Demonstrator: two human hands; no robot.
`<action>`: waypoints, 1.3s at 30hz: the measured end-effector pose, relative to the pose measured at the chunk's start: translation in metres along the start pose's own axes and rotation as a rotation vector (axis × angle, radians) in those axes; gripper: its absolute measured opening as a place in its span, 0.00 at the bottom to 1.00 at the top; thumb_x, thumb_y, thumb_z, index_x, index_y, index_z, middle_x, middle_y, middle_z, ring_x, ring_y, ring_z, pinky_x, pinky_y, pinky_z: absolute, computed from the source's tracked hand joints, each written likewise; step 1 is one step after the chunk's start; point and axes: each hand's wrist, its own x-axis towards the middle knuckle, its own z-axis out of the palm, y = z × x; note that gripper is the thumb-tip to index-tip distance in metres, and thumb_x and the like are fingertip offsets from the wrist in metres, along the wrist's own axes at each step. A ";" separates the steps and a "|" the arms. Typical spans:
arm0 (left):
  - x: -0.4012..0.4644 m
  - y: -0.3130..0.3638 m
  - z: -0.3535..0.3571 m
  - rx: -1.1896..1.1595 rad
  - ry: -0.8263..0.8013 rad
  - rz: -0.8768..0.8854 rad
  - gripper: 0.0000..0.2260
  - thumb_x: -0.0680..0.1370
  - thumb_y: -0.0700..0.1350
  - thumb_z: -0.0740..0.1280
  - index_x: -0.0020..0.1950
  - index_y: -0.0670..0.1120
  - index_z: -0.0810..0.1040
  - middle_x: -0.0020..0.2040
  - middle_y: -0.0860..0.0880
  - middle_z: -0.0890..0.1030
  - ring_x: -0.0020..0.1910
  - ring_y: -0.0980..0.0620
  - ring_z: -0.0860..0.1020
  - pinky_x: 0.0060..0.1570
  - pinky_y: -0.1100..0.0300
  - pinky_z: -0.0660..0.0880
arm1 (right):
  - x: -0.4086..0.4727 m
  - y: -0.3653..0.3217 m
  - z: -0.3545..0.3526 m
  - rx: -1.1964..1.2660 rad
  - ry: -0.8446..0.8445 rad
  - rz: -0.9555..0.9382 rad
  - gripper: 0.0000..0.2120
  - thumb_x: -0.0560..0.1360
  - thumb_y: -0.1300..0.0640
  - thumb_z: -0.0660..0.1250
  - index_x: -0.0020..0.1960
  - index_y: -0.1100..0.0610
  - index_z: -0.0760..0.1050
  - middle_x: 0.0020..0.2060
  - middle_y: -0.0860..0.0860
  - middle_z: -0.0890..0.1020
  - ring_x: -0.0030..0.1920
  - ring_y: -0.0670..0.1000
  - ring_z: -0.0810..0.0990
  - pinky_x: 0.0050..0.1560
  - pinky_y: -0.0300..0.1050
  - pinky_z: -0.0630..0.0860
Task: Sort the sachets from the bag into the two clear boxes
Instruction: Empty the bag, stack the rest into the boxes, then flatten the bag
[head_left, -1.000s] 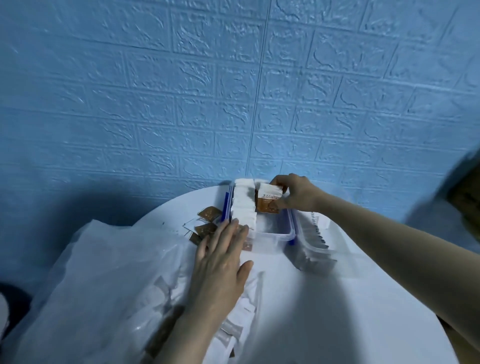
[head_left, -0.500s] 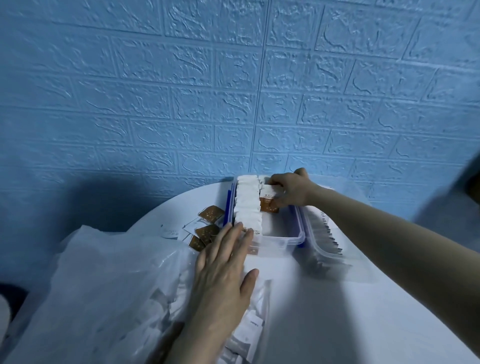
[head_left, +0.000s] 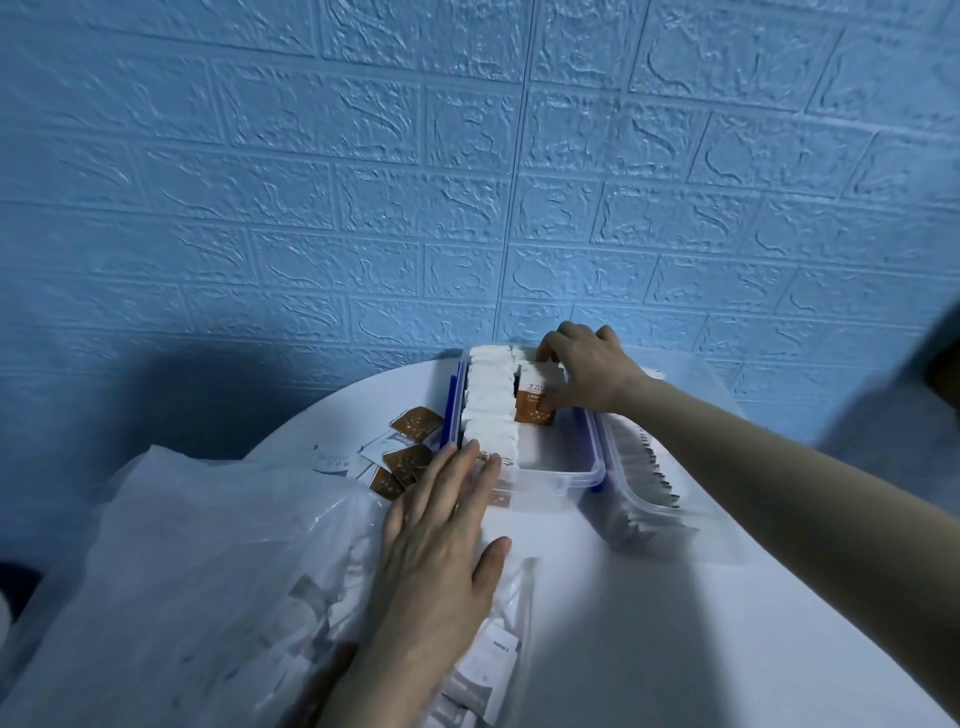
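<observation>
White-and-brown sachet stands pinched in my right hand, inside the left clear box near the table's far edge, beside a row of white sachets. My left hand lies flat, fingers straight and together, on the plastic bag, fingertips touching that box. The right clear box holds dark-edged sachets.

Both arms are bare from the wrist as far up as can be seen; no sleeve, cuff or watch shows on either. The left hand may carry a thin ring on one finger, a faint glint near the knuckle, too small to be sure. The right hand wears nothing visible. Nails on both are short and unpainted.
</observation>
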 end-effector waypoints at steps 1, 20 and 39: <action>0.000 0.000 0.000 -0.002 -0.002 0.001 0.27 0.73 0.56 0.59 0.73 0.53 0.65 0.74 0.54 0.66 0.74 0.55 0.60 0.64 0.54 0.66 | 0.001 -0.002 0.000 -0.053 -0.018 0.003 0.27 0.68 0.46 0.75 0.62 0.54 0.70 0.56 0.51 0.72 0.59 0.53 0.71 0.61 0.49 0.61; 0.000 -0.001 0.001 0.014 0.012 0.013 0.27 0.73 0.56 0.58 0.73 0.53 0.64 0.74 0.54 0.66 0.73 0.54 0.60 0.61 0.51 0.68 | 0.003 0.004 -0.002 0.160 0.049 -0.008 0.23 0.67 0.50 0.76 0.59 0.50 0.74 0.55 0.48 0.73 0.54 0.51 0.74 0.56 0.45 0.57; -0.001 -0.002 0.001 0.012 0.002 0.019 0.28 0.73 0.57 0.58 0.73 0.54 0.63 0.74 0.54 0.65 0.74 0.55 0.60 0.61 0.50 0.70 | -0.003 0.002 -0.006 0.093 0.025 -0.042 0.23 0.71 0.47 0.73 0.65 0.43 0.74 0.58 0.47 0.75 0.55 0.48 0.72 0.57 0.45 0.56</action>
